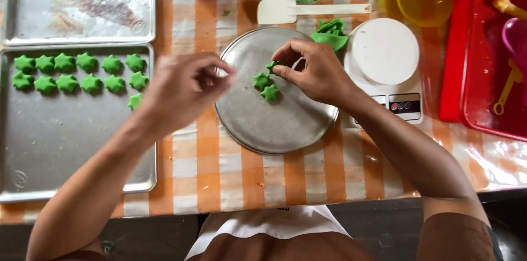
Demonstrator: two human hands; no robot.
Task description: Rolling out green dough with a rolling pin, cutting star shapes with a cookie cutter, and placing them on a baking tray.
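the right hand pinches a small green dough star between thumb and fingertips, fingers curled close, holding it just over the round metal plate. two more green stars lie on the plate directly under those fingertips, touching or nearly so; likely the plate serves as a small working surface where the shapes sit before going elsewhere.

the left hand hovers beside the plate's rim, fingers gathered toward the thumb. it is motion-blurred, so i cannot tell whether it has anything between them.

further out from the left hand lies a rectangular baking tray with two neat rows of green stars at its far end and one extra star starting a third row; the spacing keeps the pieces from sticking together. beyond it a second tray holds only smears.

past the right hand sit a lump of green dough, a white scraper and a white kitchen scale, all within easy reach. a red bin of plastic tools stands well out to that side on the checked table.
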